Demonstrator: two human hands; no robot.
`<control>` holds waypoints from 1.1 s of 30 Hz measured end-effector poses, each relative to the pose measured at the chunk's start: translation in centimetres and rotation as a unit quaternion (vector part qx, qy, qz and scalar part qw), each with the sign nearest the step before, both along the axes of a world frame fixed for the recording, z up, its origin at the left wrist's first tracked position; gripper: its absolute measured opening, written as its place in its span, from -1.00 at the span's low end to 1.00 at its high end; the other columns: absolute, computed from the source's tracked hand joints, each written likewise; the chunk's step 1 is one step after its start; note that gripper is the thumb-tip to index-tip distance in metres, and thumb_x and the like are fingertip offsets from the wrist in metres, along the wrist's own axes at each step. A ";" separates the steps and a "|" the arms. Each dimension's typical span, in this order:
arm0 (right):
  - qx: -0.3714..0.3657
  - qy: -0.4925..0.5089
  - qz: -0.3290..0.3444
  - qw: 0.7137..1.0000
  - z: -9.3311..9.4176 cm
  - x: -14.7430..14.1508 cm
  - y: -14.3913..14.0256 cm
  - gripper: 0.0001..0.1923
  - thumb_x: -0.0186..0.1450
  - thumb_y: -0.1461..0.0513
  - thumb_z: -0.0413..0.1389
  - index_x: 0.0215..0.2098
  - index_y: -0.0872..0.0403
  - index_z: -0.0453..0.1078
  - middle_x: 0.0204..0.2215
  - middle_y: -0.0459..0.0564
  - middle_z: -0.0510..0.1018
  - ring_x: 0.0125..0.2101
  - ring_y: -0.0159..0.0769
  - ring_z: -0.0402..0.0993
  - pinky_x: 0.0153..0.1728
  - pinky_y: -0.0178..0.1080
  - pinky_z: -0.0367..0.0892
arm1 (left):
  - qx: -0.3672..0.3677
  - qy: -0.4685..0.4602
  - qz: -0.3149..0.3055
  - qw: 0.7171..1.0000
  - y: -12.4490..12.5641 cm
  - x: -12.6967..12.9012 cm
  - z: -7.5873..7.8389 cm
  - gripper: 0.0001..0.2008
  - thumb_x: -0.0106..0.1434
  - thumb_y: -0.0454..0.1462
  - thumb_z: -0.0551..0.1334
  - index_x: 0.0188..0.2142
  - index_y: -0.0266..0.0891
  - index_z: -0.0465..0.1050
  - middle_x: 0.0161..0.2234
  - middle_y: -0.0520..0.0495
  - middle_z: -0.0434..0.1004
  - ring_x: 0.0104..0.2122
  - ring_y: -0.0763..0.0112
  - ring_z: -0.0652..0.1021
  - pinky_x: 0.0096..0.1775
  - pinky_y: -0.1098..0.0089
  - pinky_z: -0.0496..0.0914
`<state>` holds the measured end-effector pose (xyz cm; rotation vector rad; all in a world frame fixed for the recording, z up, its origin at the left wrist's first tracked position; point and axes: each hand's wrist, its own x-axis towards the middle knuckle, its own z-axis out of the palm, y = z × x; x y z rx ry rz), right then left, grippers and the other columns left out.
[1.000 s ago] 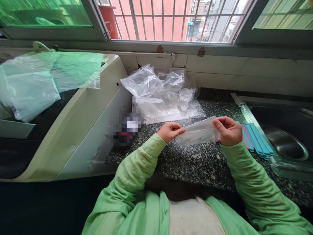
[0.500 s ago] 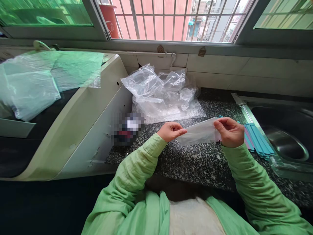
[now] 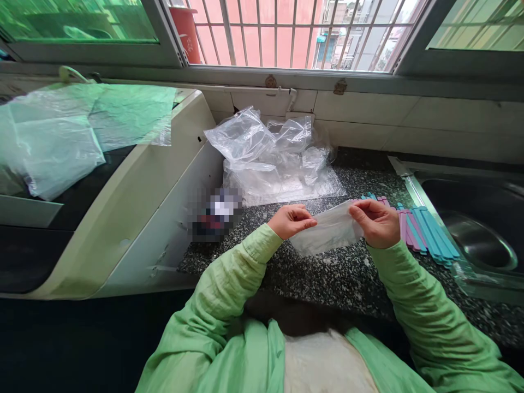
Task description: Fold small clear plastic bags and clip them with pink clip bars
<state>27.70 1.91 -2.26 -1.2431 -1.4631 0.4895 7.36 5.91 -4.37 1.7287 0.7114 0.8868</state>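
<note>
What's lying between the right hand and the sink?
In the head view, teal and pink strips lie between the right hand and the sink.

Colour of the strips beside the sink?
Strips: blue and pinkish purple, best in the head view.

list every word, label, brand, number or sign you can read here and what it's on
No text is readable.
Red bucket outside the window: faint pale marking, too small to read.
Pixelated item on the counter: blurred out, unreadable.
Held plastic bag: no lettering visible.
</note>
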 end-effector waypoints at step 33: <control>-0.101 -0.056 0.121 0.986 0.0 -1.0 -0.3 -0.70 0.07 0.02 0.14 -0.56 0.10 0.37 -0.63 -0.09 0.44 -0.60 -0.43 0.30 -0.59 -0.35 0.24 | -0.075 0.051 -0.101 0.991 -0.8 0.5 -0.4 -0.59 0.00 0.00 0.22 -0.57 -0.36 0.32 -0.66 0.13 0.12 -0.60 0.63 0.15 -0.56 0.52 0.04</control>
